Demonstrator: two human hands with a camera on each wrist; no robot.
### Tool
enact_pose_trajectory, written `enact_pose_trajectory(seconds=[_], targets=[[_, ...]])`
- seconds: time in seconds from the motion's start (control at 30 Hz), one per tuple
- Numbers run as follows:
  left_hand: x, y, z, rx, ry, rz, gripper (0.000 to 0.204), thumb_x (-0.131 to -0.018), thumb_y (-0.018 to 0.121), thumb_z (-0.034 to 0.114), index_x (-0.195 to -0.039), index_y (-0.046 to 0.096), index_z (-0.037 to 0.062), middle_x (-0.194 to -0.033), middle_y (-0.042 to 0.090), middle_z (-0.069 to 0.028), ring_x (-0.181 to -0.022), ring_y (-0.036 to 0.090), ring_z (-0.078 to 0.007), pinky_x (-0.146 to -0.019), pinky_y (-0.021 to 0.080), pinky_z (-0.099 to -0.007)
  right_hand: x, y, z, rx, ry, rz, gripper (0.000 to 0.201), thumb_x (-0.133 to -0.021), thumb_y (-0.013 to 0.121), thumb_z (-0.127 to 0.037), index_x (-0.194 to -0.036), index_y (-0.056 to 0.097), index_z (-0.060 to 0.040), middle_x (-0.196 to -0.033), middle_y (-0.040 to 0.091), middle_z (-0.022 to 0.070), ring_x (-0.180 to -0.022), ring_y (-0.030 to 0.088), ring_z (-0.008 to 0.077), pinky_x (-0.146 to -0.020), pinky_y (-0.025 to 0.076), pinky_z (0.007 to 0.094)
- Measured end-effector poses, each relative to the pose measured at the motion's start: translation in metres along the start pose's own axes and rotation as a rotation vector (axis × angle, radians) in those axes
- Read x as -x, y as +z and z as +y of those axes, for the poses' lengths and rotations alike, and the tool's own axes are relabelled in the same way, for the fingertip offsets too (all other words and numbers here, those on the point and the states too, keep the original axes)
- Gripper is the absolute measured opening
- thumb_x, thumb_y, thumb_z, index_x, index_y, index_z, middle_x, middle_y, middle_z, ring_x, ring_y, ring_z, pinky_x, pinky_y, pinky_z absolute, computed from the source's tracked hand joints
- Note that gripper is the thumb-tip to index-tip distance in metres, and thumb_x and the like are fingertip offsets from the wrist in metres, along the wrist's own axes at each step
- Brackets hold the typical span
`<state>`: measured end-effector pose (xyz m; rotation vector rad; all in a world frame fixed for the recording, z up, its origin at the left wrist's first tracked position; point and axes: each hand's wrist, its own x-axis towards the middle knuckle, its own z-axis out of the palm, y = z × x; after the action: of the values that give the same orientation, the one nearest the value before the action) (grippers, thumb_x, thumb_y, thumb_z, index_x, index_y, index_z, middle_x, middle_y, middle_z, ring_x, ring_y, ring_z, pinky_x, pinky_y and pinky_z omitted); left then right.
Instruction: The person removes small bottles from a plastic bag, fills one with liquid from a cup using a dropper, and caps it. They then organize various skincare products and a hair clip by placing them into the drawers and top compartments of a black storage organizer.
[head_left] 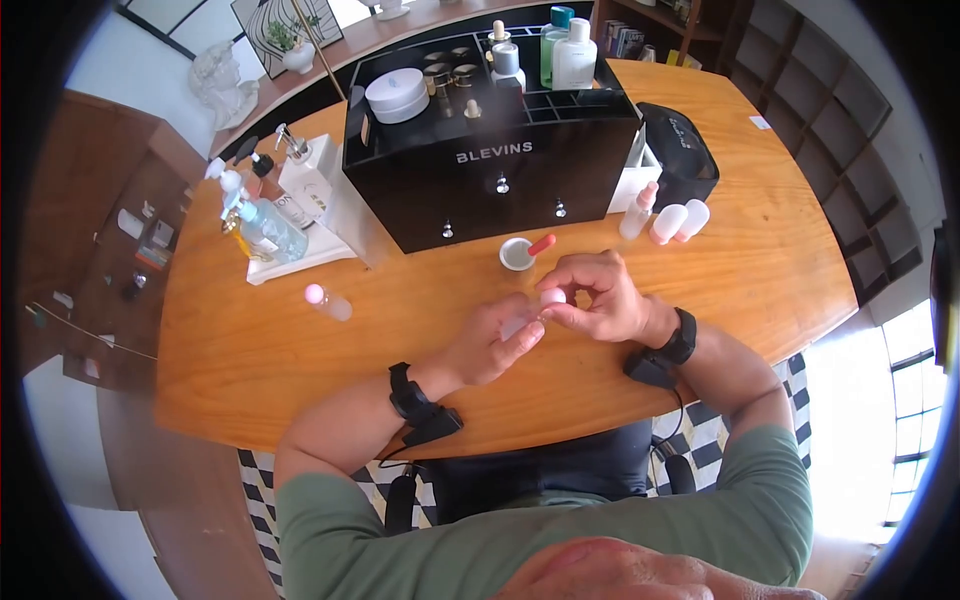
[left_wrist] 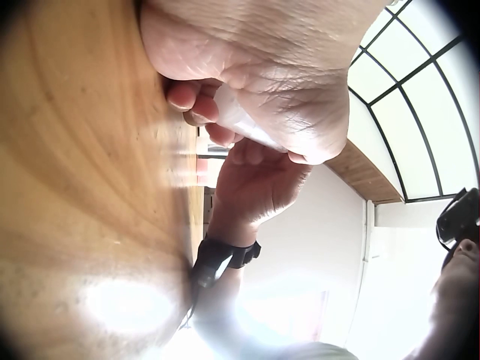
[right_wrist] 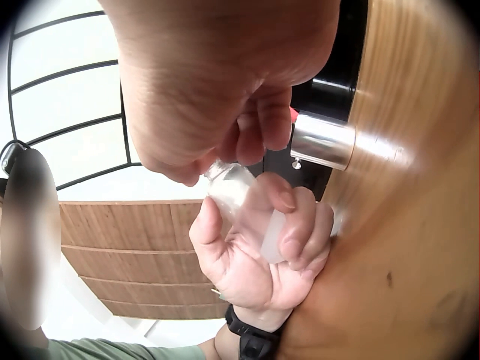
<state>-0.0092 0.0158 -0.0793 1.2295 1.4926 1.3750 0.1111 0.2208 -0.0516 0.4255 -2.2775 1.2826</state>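
My left hand (head_left: 490,342) grips a small clear bottle (right_wrist: 238,196), fingers and thumb curled round its body. At the bottle's top, my right hand (head_left: 605,298) pinches a pale pink cap (head_left: 552,297) between thumb and fingers. In the right wrist view the bottle's neck runs up to the right fingertips, which hide the cap there. The left palm covers much of the bottle (left_wrist: 241,122) in the left wrist view. Just beyond the hands stands a small silver cup (right_wrist: 322,141), with a red-pink handle (head_left: 542,244) leaning out over its rim.
A black drawer box (head_left: 490,190) with bottles and jars on top stands at the back. On the left are a white tray (head_left: 310,250) of pump bottles and a pink-capped bottle (head_left: 328,302). A spray bottle (head_left: 636,212) and two pale bottles (head_left: 668,224) stand right.
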Motion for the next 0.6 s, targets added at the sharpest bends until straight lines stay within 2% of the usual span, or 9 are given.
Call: enact_pose_trajectory(seconds=[0.23,0.53,0.6], targets=[[-0.001,0.001,-0.015,0.045,0.055,-0.034,0.035,-0.101,0.064,0.038,-0.106,0.062,0.0040,-0.081,0.061,-0.0006,-0.075,0.056,-0.0104,-0.069,0.047,-0.0299,-0.003,0.000,-0.003,-0.043,-0.104,-0.021,0.016,-0.084,0.076,-0.007,-0.099,0.075,-0.0005,-0.085,0.070,0.0067,-0.063,0.063,0.0147,-0.058,0.049,0.0274],[-0.001,-0.001,-0.006,-0.039,0.002,-0.038,0.037,-0.099,0.065,0.040,-0.101,0.060,0.0038,-0.081,0.061,-0.0012,-0.076,0.057,-0.0097,-0.068,0.047,-0.0294,0.005,0.004,0.003,-0.027,-0.002,-0.003,0.027,-0.086,0.085,-0.023,-0.097,0.074,-0.0009,-0.077,0.068,0.0051,-0.058,0.061,0.0139,-0.055,0.047,0.0258],[-0.001,0.001,0.002,-0.014,-0.020,-0.033,0.037,-0.099,0.064,0.040,-0.102,0.060,0.0034,-0.081,0.060,-0.0014,-0.077,0.057,-0.0097,-0.069,0.047,-0.0300,0.004,0.004,-0.002,-0.016,0.041,0.005,0.017,-0.086,0.081,-0.014,-0.096,0.075,-0.0023,-0.081,0.073,0.0079,-0.066,0.069,0.0215,-0.060,0.053,0.0313]])
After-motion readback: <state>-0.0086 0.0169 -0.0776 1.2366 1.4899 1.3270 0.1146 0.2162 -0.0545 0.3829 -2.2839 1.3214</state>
